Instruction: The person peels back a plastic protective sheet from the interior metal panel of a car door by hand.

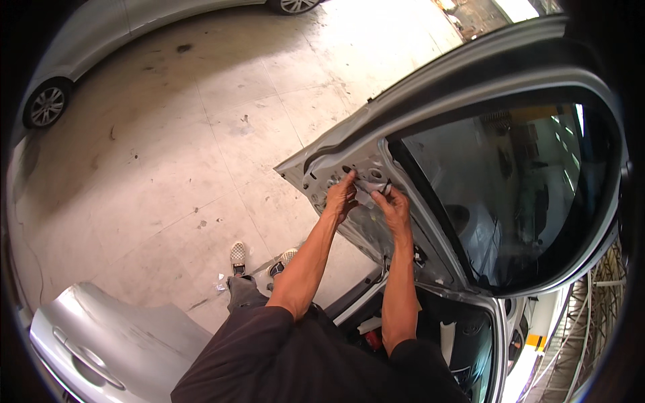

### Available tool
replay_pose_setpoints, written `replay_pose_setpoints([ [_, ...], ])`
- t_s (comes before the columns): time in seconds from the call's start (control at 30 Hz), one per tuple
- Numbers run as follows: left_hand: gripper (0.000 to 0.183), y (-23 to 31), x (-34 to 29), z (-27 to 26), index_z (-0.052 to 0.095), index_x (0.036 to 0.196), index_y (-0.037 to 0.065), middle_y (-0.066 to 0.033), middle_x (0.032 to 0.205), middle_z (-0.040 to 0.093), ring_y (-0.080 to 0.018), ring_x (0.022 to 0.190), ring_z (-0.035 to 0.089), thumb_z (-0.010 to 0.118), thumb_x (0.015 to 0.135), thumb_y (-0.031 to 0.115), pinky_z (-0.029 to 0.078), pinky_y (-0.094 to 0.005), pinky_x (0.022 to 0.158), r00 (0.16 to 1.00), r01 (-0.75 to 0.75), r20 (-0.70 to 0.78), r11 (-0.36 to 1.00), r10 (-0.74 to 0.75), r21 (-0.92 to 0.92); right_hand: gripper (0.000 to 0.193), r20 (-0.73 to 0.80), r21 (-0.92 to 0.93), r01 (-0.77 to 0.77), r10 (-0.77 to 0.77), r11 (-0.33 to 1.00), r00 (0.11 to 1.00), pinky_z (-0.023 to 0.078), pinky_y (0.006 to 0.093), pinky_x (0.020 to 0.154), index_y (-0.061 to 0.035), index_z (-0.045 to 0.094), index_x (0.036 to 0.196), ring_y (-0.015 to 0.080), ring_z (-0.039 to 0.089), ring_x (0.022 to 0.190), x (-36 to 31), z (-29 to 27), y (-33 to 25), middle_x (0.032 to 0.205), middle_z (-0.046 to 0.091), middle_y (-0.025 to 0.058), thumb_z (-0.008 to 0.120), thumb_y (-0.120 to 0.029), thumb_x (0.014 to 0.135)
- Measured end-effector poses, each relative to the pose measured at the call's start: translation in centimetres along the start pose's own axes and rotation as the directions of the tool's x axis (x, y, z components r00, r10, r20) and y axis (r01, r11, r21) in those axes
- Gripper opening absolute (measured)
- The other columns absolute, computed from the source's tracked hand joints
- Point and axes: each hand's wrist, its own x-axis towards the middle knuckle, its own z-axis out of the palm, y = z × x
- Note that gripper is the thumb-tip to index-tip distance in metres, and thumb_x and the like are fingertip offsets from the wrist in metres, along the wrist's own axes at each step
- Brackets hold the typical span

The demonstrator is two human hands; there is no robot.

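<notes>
A car door [430,252] stands opened out in front of me, its inner metal skin bare, with several holes along the far left end. Over that end my left hand [341,199] is closed, thumb up, at the left edge of a thin greyish sheet-like piece [368,188]. Pinched at the piece's other end are the fingers of my right hand [395,207]. What the piece is made of I cannot make out. The door's dark window glass [497,195] lies to the right of both hands.
A loose silver door panel [121,342] with a handle is at lower left. Behind, a silver car [101,33] is parked on the stained concrete floor [181,154]. The opened car's interior [463,342] lies at lower right. My checkered shoes [238,255] stand below the door.
</notes>
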Motion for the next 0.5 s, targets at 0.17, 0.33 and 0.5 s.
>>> replay_pose_setpoints([
  [0.17,0.028,-0.1,0.3,0.0,0.062,0.084,0.014,0.0081,0.059,0.036,-0.0067,0.054,0.034,0.073,0.087,0.040,0.034,-0.0279,0.058,0.995,-0.077,0.066,0.996,0.080,-0.047,0.018,0.016,-0.029,0.041,-0.041,0.999,0.999,0.046,0.0256,0.078,-0.0027,0.071,0.101,0.0080,0.058,0.084,0.1,-0.2,0.4,0.093,0.069,0.0004,0.067,-0.016,0.089],
  [0.33,0.021,-0.7,1.4,-1.2,0.062,0.081,0.011,0.0068,0.061,0.044,-0.0065,0.055,0.041,0.069,0.091,0.029,0.033,-0.0260,0.053,0.979,-0.155,0.132,0.987,0.158,-0.031,0.018,-0.009,-0.016,0.032,-0.033,0.999,0.999,0.046,0.0254,0.078,-0.0028,0.071,0.101,0.0083,0.058,0.084,0.0,-0.2,0.5,0.092,0.068,0.0000,0.068,-0.016,0.089],
  [0.5,0.013,-2.7,3.4,-1.3,0.062,0.086,0.009,0.0016,0.065,0.054,-0.0161,0.058,0.051,0.062,0.090,0.021,0.041,-0.0324,0.058,0.787,-0.443,-0.121,0.691,0.605,0.572,0.018,0.046,-0.019,0.006,-0.005,1.000,0.999,0.046,0.0251,0.078,-0.0030,0.072,0.101,0.0078,0.058,0.084,0.4,-0.4,0.2,0.092,0.069,-0.0004,0.068,-0.015,0.089],
])
